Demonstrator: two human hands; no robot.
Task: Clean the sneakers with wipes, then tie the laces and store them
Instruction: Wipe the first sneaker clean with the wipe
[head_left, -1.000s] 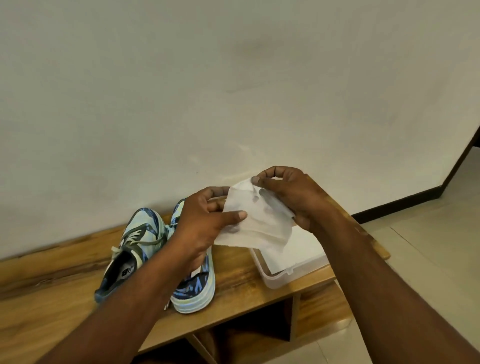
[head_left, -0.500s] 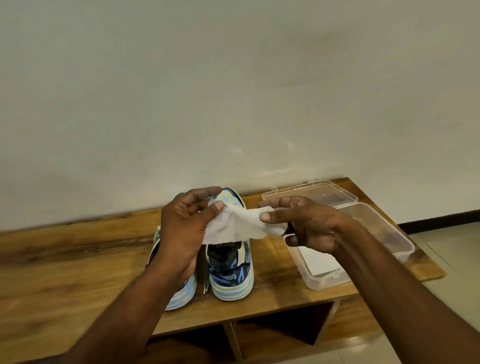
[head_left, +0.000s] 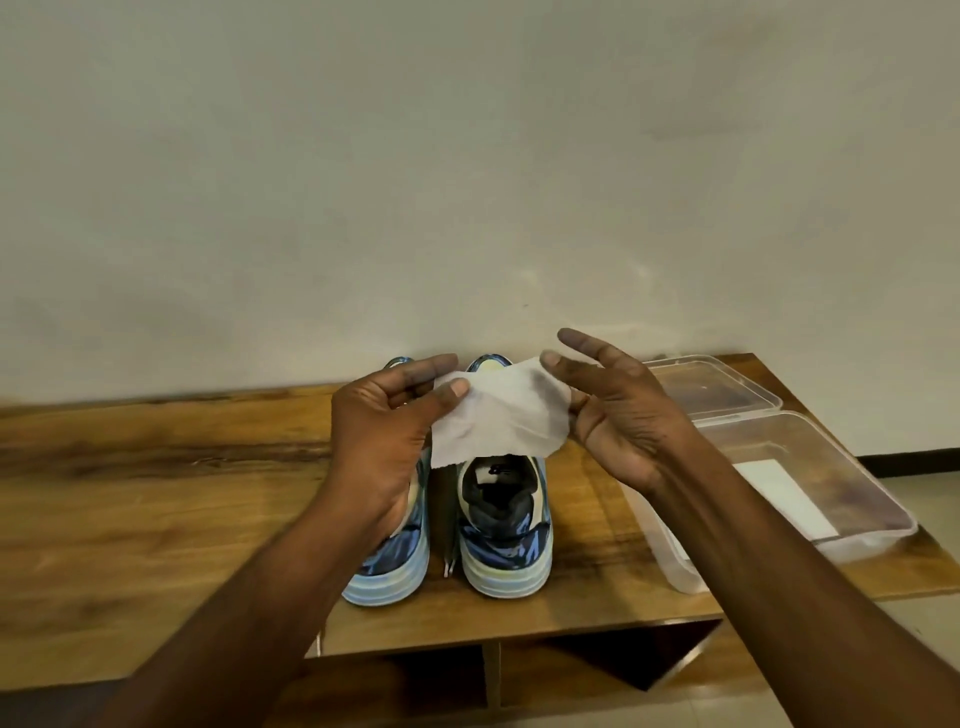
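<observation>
A white wipe (head_left: 498, 415) is pinched at nine o'clock by the left hand (head_left: 387, 436) and at three o'clock by the right hand (head_left: 618, 415), index finger extended.

Wooden bench top (head_left: 156, 493) runs under the grip and far out to its left, grain dark in streaks. Plain off-white wall (head_left: 467, 182) behind and above the grip, a few faint smudges. Clear plastic box (head_left: 883, 483) on the bench to the right of the grip, open; its clear lid (head_left: 727, 384) lies just behind it, nearer the wall. Below the grip, open dark compartments (head_left: 597, 660) under the top, split by an upright divider (head_left: 491, 675). Far right: dark baseboard (head_left: 909, 457), pale tiled floor (head_left: 930, 499).
</observation>
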